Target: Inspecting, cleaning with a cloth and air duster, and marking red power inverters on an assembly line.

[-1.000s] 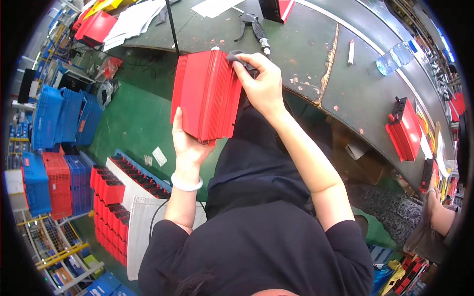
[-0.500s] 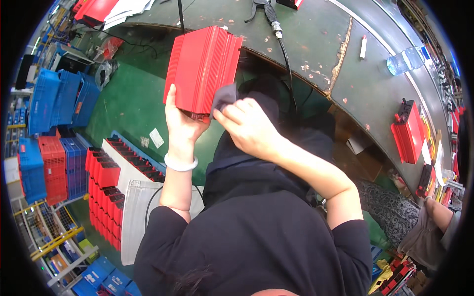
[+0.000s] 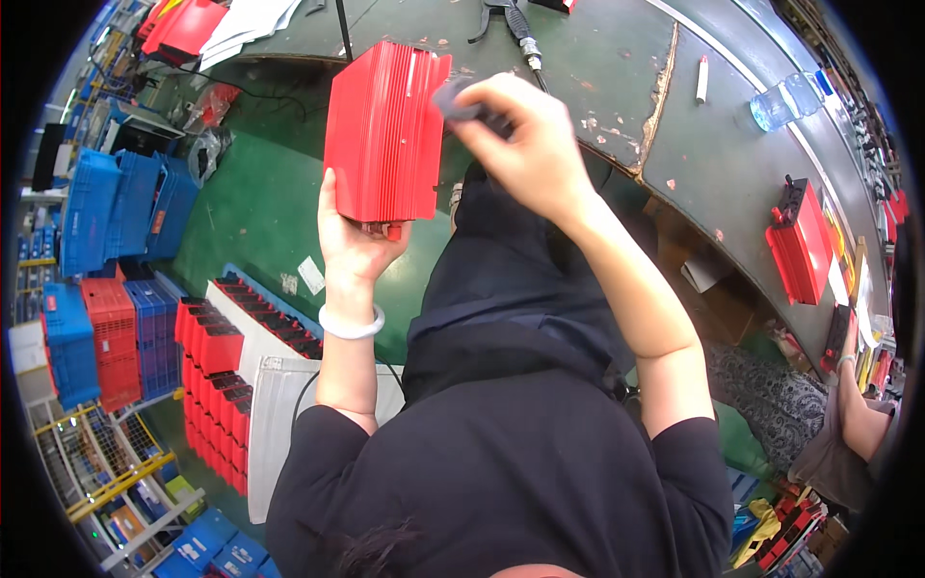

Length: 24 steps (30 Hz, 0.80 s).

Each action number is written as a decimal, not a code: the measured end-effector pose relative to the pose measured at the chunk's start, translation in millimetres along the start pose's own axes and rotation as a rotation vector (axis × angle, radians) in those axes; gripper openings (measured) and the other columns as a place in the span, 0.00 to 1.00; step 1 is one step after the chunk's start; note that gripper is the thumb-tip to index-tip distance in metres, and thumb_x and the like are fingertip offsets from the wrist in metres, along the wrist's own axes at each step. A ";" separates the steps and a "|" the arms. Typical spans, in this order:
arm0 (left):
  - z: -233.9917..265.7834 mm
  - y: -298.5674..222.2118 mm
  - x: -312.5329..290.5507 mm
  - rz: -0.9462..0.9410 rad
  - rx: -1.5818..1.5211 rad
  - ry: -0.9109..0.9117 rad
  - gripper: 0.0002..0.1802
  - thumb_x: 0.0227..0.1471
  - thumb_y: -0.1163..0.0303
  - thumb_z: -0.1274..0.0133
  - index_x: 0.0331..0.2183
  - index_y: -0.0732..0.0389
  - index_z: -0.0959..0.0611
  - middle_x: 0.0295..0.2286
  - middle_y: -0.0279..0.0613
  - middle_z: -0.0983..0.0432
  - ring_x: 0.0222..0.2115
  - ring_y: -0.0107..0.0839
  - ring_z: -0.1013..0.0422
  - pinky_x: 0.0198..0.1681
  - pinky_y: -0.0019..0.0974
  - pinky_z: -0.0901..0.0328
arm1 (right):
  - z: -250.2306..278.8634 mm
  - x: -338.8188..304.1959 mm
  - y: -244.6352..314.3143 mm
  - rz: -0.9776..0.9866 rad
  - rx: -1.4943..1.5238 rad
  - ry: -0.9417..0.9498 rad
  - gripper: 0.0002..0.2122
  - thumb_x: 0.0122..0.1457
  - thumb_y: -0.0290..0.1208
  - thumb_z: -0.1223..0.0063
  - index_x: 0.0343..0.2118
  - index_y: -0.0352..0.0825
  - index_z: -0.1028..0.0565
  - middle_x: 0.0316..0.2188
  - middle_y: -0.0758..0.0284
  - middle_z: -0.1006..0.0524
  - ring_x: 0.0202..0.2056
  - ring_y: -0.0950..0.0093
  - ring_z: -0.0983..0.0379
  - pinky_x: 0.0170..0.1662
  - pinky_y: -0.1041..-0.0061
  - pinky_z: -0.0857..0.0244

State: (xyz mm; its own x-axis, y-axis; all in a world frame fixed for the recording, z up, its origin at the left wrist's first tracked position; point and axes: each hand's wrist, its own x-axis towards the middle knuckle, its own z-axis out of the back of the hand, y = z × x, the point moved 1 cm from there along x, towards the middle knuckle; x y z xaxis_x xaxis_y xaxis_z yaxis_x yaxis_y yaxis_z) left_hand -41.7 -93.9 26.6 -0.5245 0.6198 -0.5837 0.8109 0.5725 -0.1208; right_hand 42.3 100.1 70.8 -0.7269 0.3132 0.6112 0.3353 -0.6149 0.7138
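Observation:
A red finned metal housing (image 3: 381, 135) is held up in front of me, just off the bench's near edge. My left hand (image 3: 356, 236) grips it from below at its lower end, the thumb on its left face. Small red and dark parts show at that lower end, partly behind the fingers. In my right hand (image 3: 520, 135) is a dark grey cloth (image 3: 462, 101), pinched between thumb and fingers. The cloth hangs close to the upper right edge of the housing; whether it touches cannot be made out.
The worn green bench (image 3: 607, 87) carries an air blow gun (image 3: 515, 24), a white marker (image 3: 702, 79), a water bottle (image 3: 788, 101) and another red housing (image 3: 802, 246). Stacked red housings (image 3: 217, 395) stand lower left, near blue crates (image 3: 92, 212). A co-worker's arm (image 3: 858, 414) shows at right.
My right hand has moved up with the cloth, from the housing's lower right corner to its upper right edge. The housing has turned slightly, showing more of its finned side.

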 end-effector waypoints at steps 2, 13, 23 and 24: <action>-0.3 -1.6 -1.9 -0.009 0.019 -0.019 0.26 0.47 0.51 0.45 0.46 0.54 0.22 0.44 0.40 0.24 0.45 0.39 0.29 0.50 0.48 0.35 | -11.0 -1.8 2.0 0.142 -0.244 0.209 0.08 0.49 0.23 0.47 0.34 0.33 0.25 0.27 0.62 0.30 0.33 0.62 0.30 0.37 0.69 0.36; -0.5 -12.7 9.6 -0.183 0.156 -0.019 0.27 0.50 0.47 0.49 0.48 0.52 0.25 0.43 0.37 0.25 0.42 0.37 0.28 0.46 0.48 0.33 | -30.7 -50.2 32.8 0.386 -0.601 0.661 0.09 0.48 0.28 0.52 0.32 0.32 0.25 0.30 0.67 0.33 0.38 0.70 0.35 0.43 0.69 0.43; 3.2 -35.3 3.5 -0.074 -0.012 0.126 0.24 0.48 0.52 0.44 0.44 0.56 0.22 0.43 0.42 0.24 0.45 0.42 0.28 0.48 0.45 0.33 | 3.5 -62.5 17.2 -0.109 0.077 0.515 0.07 0.48 0.20 0.47 0.32 0.31 0.25 0.25 0.65 0.31 0.30 0.67 0.32 0.33 0.72 0.37; 4.4 -32.9 2.0 -0.126 -0.009 0.083 0.25 0.49 0.51 0.46 0.45 0.57 0.22 0.43 0.43 0.24 0.45 0.42 0.28 0.47 0.45 0.32 | 7.4 -59.0 11.4 -0.284 0.238 0.553 0.07 0.51 0.21 0.46 0.34 0.30 0.25 0.26 0.68 0.28 0.31 0.76 0.30 0.34 0.77 0.37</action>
State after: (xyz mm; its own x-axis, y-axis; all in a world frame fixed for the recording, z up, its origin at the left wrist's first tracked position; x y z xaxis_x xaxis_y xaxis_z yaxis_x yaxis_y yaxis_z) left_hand -68.3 -113.8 25.9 -0.6420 0.5844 -0.4963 0.7350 0.6533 -0.1815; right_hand 93.4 80.0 45.4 -0.9856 -0.0165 0.1683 0.1626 -0.3671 0.9159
